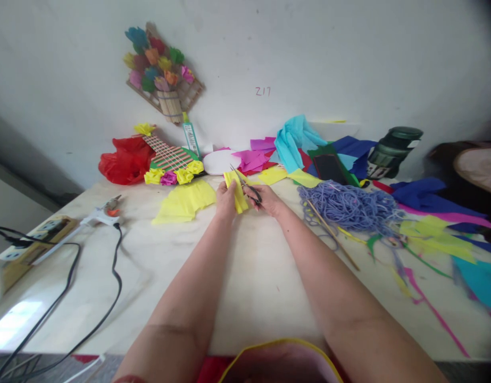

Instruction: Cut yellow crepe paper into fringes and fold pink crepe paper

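Note:
My left hand [225,199] is closed around a folded strip of yellow crepe paper [240,198], held upright over the middle of the table. In my right hand [268,200] is a pair of scissors [252,192] with dark handles, fingers in the loops. The blades point up and left across the folded paper; whether they bite into it I cannot tell. A loose sheet of yellow crepe paper [185,202] lies flat just left of my left hand.
A hot glue gun [103,215] with a black cord and a power strip [33,242] lie at the left. Decorated stick craft [169,151] and a glue bottle [191,137] stand against the wall. Purple-blue yarn [349,207], a wooden stick [333,234] and a dark green jar [394,151] are at the right.

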`<state>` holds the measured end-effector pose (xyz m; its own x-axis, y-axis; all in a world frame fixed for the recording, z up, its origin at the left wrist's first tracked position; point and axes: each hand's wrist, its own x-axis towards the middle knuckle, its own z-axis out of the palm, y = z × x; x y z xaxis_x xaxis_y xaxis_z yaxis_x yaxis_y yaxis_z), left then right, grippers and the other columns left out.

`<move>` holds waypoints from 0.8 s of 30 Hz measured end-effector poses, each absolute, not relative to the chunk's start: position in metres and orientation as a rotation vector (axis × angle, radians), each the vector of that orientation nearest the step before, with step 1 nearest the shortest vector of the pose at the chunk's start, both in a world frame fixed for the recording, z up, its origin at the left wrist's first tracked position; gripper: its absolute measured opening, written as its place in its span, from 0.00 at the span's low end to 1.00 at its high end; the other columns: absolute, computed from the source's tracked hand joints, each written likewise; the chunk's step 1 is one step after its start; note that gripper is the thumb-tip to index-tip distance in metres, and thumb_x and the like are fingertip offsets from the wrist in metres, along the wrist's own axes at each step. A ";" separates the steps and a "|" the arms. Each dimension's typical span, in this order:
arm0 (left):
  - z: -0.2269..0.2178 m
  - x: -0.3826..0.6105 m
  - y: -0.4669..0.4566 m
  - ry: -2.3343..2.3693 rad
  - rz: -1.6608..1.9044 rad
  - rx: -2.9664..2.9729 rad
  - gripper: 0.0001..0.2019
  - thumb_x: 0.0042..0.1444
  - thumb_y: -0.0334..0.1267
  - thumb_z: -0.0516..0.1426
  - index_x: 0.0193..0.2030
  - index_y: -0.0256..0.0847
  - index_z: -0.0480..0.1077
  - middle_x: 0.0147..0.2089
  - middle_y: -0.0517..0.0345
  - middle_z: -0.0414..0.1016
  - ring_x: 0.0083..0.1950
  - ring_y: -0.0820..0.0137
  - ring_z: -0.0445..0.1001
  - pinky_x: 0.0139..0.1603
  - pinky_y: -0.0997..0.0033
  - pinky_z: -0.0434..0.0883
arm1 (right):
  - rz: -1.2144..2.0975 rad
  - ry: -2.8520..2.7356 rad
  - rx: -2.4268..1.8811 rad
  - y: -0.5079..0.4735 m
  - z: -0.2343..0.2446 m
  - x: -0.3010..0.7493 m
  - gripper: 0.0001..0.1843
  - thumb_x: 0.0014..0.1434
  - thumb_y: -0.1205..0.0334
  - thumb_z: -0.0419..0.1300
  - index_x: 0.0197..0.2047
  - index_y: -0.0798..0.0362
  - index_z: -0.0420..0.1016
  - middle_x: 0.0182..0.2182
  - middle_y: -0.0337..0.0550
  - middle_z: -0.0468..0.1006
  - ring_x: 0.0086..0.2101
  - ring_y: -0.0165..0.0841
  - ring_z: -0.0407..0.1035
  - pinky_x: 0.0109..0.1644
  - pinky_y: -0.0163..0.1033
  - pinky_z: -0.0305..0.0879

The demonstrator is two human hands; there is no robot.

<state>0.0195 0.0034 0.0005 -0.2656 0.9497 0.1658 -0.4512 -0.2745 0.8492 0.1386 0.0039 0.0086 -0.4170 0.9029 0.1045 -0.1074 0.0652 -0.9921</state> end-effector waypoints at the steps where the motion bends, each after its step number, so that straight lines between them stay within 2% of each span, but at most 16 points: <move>1: 0.000 0.019 0.003 0.849 1.735 0.863 0.13 0.43 0.43 0.59 0.32 0.38 0.64 0.24 0.60 0.71 0.22 0.73 0.69 0.27 0.71 0.67 | 1.487 -1.493 -0.833 0.004 0.008 0.138 0.18 0.48 0.49 0.60 0.28 0.57 0.67 0.12 0.31 0.62 0.12 0.21 0.53 0.12 0.27 0.49; 6: 0.002 0.020 0.003 0.862 1.735 0.843 0.13 0.43 0.43 0.59 0.31 0.38 0.64 0.24 0.60 0.71 0.22 0.72 0.69 0.27 0.71 0.68 | 1.476 -1.506 -0.827 0.005 0.008 0.138 0.17 0.48 0.49 0.60 0.28 0.57 0.66 0.12 0.31 0.62 0.12 0.20 0.53 0.12 0.27 0.49; 13: 0.004 0.020 0.001 0.827 1.714 0.815 0.12 0.44 0.42 0.59 0.33 0.38 0.64 0.27 0.56 0.74 0.28 0.67 0.73 0.32 0.66 0.70 | 1.479 -1.503 -0.818 0.004 0.009 0.136 0.17 0.47 0.51 0.61 0.23 0.56 0.64 0.11 0.31 0.61 0.11 0.20 0.53 0.12 0.27 0.47; 19: 0.001 0.019 0.001 0.774 1.708 0.849 0.11 0.44 0.40 0.59 0.33 0.37 0.65 0.33 0.53 0.75 0.29 0.68 0.74 0.33 0.68 0.70 | 1.506 -1.500 -0.859 0.005 0.009 0.139 0.18 0.48 0.49 0.59 0.30 0.57 0.68 0.12 0.32 0.64 0.11 0.21 0.56 0.12 0.27 0.49; 24: -0.001 0.019 0.002 0.766 1.682 0.861 0.12 0.44 0.41 0.59 0.33 0.37 0.65 0.33 0.52 0.76 0.29 0.69 0.74 0.33 0.68 0.70 | 1.484 -1.519 -0.899 0.000 0.014 0.141 0.18 0.49 0.48 0.58 0.29 0.57 0.68 0.12 0.33 0.64 0.10 0.21 0.56 0.10 0.27 0.44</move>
<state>0.0189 0.0022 -0.0008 -0.1924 0.9664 0.1707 -0.5057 -0.2467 0.8267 0.1409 0.0003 0.0142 -0.4171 0.9062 0.0695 -0.0480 0.0544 -0.9974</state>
